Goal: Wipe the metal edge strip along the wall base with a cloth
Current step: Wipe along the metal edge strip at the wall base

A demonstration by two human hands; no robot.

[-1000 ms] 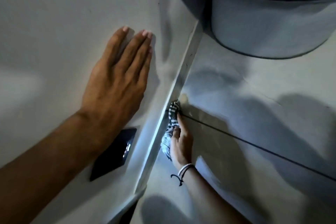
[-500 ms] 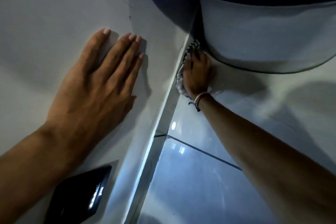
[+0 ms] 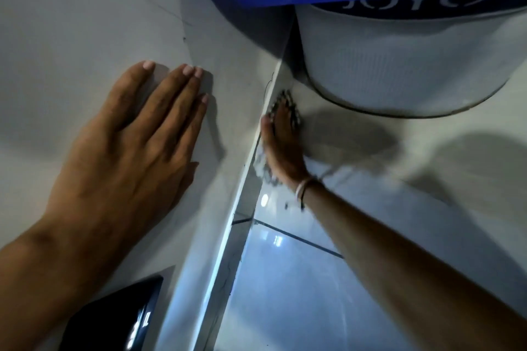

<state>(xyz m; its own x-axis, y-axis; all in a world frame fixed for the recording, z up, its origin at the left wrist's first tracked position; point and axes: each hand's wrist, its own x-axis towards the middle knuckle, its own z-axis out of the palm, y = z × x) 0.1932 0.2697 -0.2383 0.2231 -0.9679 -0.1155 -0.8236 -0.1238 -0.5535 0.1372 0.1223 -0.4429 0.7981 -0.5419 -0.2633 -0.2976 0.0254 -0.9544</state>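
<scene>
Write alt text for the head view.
A right hand presses a checked cloth against the metal edge strip at the wall base, near a white bucket with a blue lid. The left hand rests flat on the wall.

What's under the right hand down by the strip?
A checked cloth shows past the right hand at the fingertips and the palm, pressed against the metal strip. The middle of the cloth and the strip behind it are covered.
</scene>
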